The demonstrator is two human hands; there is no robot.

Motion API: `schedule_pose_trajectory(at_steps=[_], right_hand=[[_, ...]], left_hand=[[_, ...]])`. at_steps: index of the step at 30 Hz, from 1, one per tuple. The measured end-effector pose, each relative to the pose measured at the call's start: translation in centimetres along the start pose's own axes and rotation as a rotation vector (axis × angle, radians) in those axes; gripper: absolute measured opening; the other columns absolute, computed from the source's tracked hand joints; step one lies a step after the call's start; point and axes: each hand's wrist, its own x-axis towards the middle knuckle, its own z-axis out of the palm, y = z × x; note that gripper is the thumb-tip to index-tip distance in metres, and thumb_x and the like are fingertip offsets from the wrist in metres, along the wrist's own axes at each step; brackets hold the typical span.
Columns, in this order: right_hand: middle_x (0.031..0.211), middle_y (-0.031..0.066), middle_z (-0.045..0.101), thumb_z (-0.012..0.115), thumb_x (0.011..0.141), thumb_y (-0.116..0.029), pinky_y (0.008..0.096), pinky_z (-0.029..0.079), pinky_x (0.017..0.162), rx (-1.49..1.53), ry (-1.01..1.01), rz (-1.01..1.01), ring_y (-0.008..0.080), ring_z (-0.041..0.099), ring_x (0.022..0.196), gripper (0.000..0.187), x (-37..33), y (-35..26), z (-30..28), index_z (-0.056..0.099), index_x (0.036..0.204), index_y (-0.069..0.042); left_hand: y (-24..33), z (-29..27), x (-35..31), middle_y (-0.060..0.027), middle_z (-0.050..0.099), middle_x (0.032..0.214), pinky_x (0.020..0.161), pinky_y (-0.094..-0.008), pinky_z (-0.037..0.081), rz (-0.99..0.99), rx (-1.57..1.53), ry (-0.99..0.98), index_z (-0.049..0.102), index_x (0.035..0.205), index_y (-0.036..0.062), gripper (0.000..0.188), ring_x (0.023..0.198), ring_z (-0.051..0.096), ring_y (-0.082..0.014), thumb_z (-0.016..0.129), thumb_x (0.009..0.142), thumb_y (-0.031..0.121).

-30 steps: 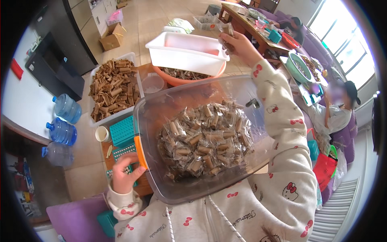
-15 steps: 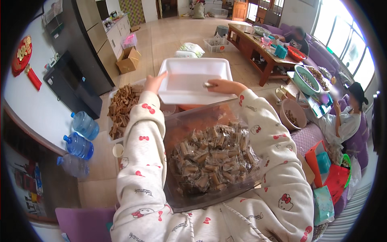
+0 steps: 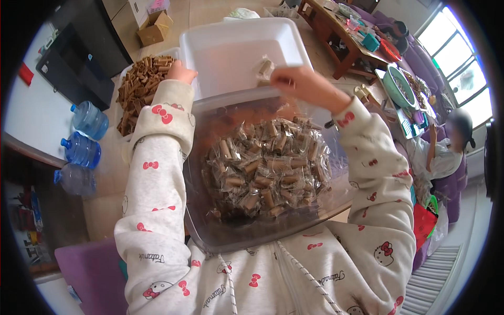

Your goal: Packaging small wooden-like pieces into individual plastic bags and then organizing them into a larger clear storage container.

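1. Nearest, against the person's patterned hoodie (image 3: 310,262), a see-through grey plastic bin (image 3: 226,239) sits tilted, with a heap of cellophane-wrapped brown rolls (image 3: 268,168) inside.
2. Just beyond its far rim is a white rectangular tub (image 3: 226,58), tilted to show its inside.
3. The left hand (image 3: 181,73) is mostly curled at the tub's left rim, thumb toward the wall; I cannot tell whether it grips.
4. The right hand (image 3: 299,83), motion-blurred, is over the tub's near right part, fingers bent inward. A clear-wrapped packet (image 3: 265,69) shows just beside its fingertips; whether it is held, I cannot tell.
5. Left of the tub, a white crate (image 3: 119,107) holds unwrapped brown pieces (image 3: 142,86).
6. Farther left stand three water-cooler bottles (image 3: 84,149) and a black cabinet (image 3: 71,79).
7. At right, a person in white (image 3: 441,155) sits near a green basin (image 3: 397,86); beyond is a long wooden table (image 3: 336,39).
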Motion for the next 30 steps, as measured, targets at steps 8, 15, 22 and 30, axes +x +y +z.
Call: schedule_pose_trajectory(at_steps=[8,15,22,30], right_hand=[[0.104,0.0154,0.057,0.06,0.067,0.0,0.0448,0.051,0.071,-0.49,-0.045,-0.191,0.0311,0.064,0.072,0.069,-2.3,0.3,10.6,0.04,0.132,-0.014],[0.119,0.0153,0.049,0.068,0.059,-0.005,0.0419,0.052,0.071,-0.363,-0.249,-0.273,0.0298,0.061,0.088,0.082,-2.5,1.7,9.7,0.037,0.135,-0.012],[0.111,0.0159,0.057,0.075,0.062,-0.018,0.0374,0.053,0.064,-0.509,-0.368,-0.051,0.0288,0.065,0.081,0.086,-1.0,0.9,11.4,0.034,0.138,-0.016],[0.095,0.0133,0.062,0.071,0.066,-0.021,0.0355,0.05,0.061,-0.392,-0.194,-0.06,0.0244,0.063,0.074,0.049,-3.1,1.6,5.5,0.057,0.11,-0.008]], left_hand=[[6.0,-0.2,-2.7,-0.0297,0.061,0.097,0.082,-0.0399,0.049,0.101,0.149,0.029,0.058,0.097,-0.01,0.04,0.096,0.061,-0.0387,0.069,0.066,0.012],[5.8,-0.7,-2.0,-0.0269,0.059,0.105,0.086,-0.0393,0.045,0.042,0.202,-0.075,0.054,0.106,-0.009,0.048,0.101,0.058,-0.0363,0.069,0.07,0.019],[5.8,-0.4,-2.3,-0.0301,0.061,0.096,0.082,-0.0407,0.049,0.103,0.158,0.046,0.058,0.094,-0.0097,0.03,0.095,0.06,-0.0403,0.059,0.069,0.007],[6.0,-0.7,-2.8,-0.0299,0.06,0.097,0.082,-0.0415,0.048,0.126,0.178,0.076,0.056,0.095,-0.0093,0.03,0.095,0.059,-0.0408,0.058,0.071,0.007]])
